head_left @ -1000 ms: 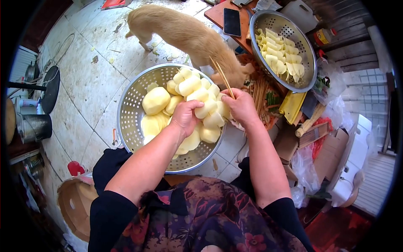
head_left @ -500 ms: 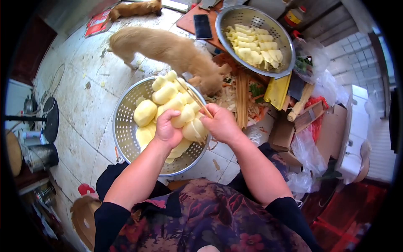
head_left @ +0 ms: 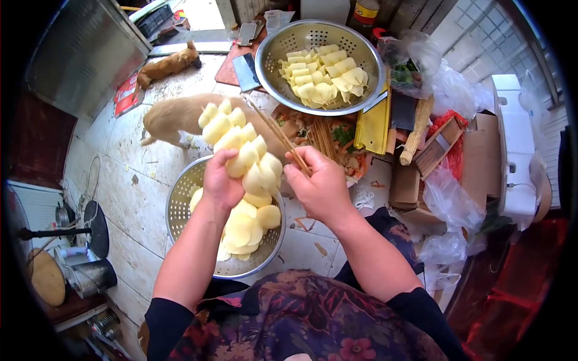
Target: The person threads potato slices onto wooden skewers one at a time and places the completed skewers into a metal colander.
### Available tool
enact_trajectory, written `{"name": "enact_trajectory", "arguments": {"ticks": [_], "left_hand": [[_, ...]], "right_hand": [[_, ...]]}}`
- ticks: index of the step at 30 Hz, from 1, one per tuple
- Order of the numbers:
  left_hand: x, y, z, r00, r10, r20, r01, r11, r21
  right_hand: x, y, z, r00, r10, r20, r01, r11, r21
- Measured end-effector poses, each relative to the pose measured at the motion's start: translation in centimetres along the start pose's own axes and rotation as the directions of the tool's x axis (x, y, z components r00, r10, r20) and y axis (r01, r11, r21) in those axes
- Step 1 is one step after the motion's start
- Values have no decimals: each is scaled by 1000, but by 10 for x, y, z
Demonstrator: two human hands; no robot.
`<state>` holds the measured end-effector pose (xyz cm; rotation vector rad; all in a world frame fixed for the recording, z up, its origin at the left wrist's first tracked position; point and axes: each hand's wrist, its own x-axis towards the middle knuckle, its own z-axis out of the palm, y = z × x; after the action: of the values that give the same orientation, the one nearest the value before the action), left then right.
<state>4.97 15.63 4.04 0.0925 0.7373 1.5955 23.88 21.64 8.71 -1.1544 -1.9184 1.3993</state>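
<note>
Yellow slices (head_left: 242,145), sticks (head_left: 278,133) in hands (head_left: 221,183), near colander rim (head_left: 168,207) (tiled floor (head_left: 129,225) beside).

The person wears a dark top patterned with red flowers and leaves, with black sleeves (head_left: 170,328).

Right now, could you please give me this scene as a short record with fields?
Left hand: holds a bunch of slices
Right hand: holds thin sticks
Lower colander: loose slices inside
Upper colander: rows of slices inside
Phone: left of the upper colander
Dogs: one lying, one partly hidden behind the bunch
</note>
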Motion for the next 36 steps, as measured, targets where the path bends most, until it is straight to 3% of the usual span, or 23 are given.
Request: {"name": "enact_trajectory", "arguments": {"ticks": [4, 6, 7, 8, 10, 11, 13, 14, 16, 22, 26, 28, 29, 31, 32, 34, 35, 36], "left_hand": [[67, 19, 59, 998, 56, -17, -51, 977, 208], [111, 28, 74, 996, -49, 73, 32, 976, 216], [123, 25, 93, 991, 113, 66, -128, 944, 303], [137, 23, 102, 991, 110, 72, -127, 942, 311], [172, 20, 110, 993, 89, -73, -62, 947, 315], [214, 16, 82, 993, 73, -88, -47, 962, 269], [234, 10, 83, 956, 71, -285, 6, 965, 261], [243, 9, 80, 958, 71, -279, 7, 964, 267], [254, 5, 72, 883, 207, -422, 70, 830, 554], [288, -9, 51, 864, 266, -428, 140, 690, 710], [314, -13, 22, 875, 250, -414, 28, 829, 559], [304, -14, 33, 841, 329, -429, 185, 571, 800], [297, -16, 40, 840, 329, -431, 187, 571, 800], [272, -19, 65, 745, 660, -101, 166, -36, 986], [260, -15, 78, 744, 660, -101, 165, -35, 986], [239, -10, 95, 869, 406, 281, 3, -573, 820], [236, -11, 92, 869, 407, 281, 2, -572, 820], [235, -12, 86, 940, 225, 256, -30, -692, 721]], "right_hand": [[-8, -5, -13, 995, -67, -75, 75, 990, 119], [-16, -17, -23, 992, -121, -18, 121, 992, 29], [-17, -18, -26, 992, -128, 0, 128, 992, 18], [-17, -18, -29, 991, -130, -9, 130, 991, 22], [-17, -16, -32, 996, -82, 36, 79, 994, 71], [-17, -14, -33, 994, -100, 51, 94, 990, 108], [-17, -16, -38, 994, -85, 74, 77, 991, 107], [-16, -15, -39, 992, -68, 106, 57, 993, 102], [-15, -12, -39, 991, -95, 99, 83, 989, 120], [-12, -12, -35, 969, -25, 245, -11, 989, 146], [-14, -10, -27, 967, -45, 252, -4, 982, 188], [-14, -10, -26, 965, -34, 259, -9, 987, 163], [-14, -11, -26, 964, -29, 265, -7, 991, 136], [-15, -10, -26, 966, -19, 256, -15, 992, 128], [-16, -10, -26, 969, -11, 247, -20, 993, 120], [-17, -12, -28, 974, -5, 225, -28, 990, 142], [-18, -13, -28, 979, 2, 204, -36, 986, 164], [-18, -13, -28, 979, 0, 203, -34, 986, 162]]}}
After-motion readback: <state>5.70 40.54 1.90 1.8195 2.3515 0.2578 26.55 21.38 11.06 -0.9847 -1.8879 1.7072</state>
